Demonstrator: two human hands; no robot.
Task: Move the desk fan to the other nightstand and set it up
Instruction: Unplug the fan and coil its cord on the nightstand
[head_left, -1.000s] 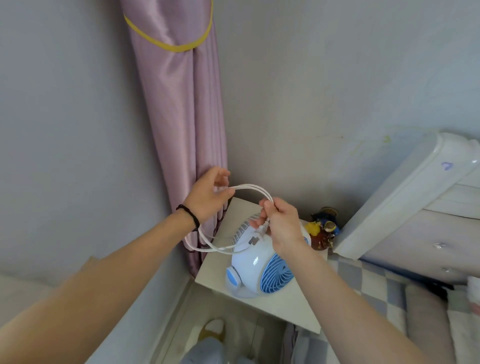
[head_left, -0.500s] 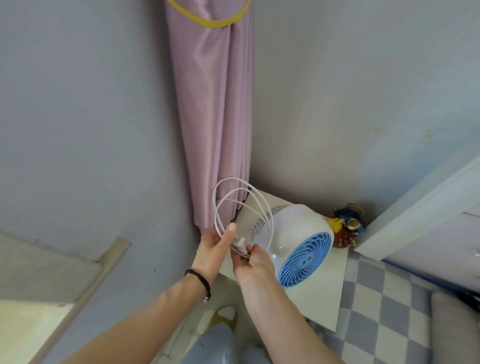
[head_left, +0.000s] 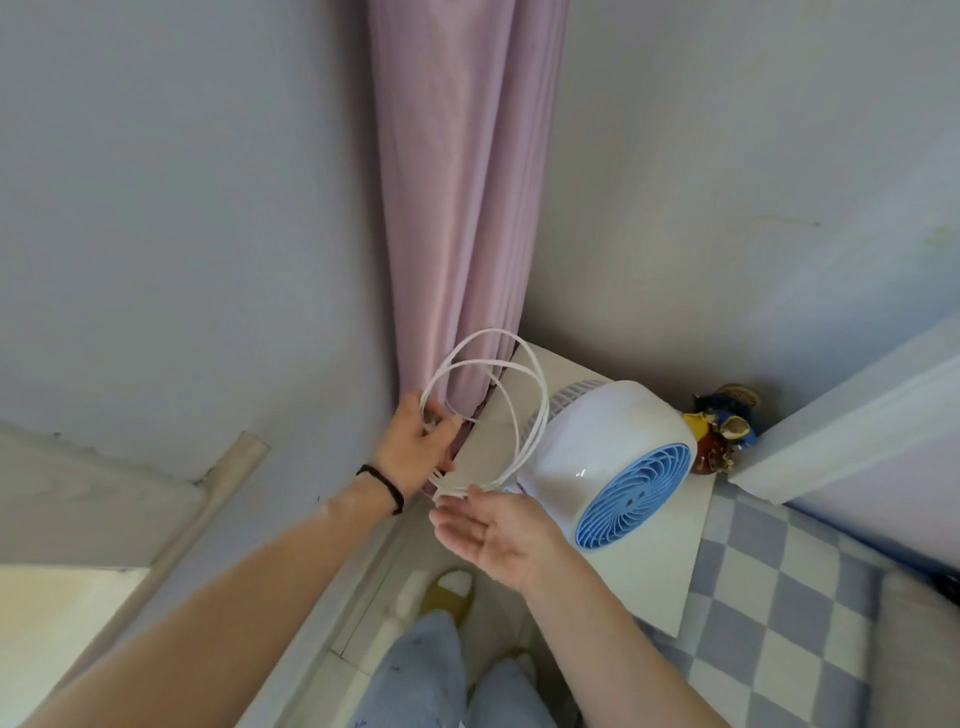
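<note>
head view: desk fan (head_left: 608, 457) lies tipped on the nightstand (head_left: 654, 571), blue grille facing down-right, just right of both hands. left hand (head_left: 415, 452) pinches the coiled cord (head_left: 488, 410); right hand (head_left: 498, 535), palm open and empty, is nearer the fan.

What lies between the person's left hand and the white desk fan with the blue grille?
In the head view, the coiled white cord loops between the left hand and the desk fan, above bare nightstand top.
</note>
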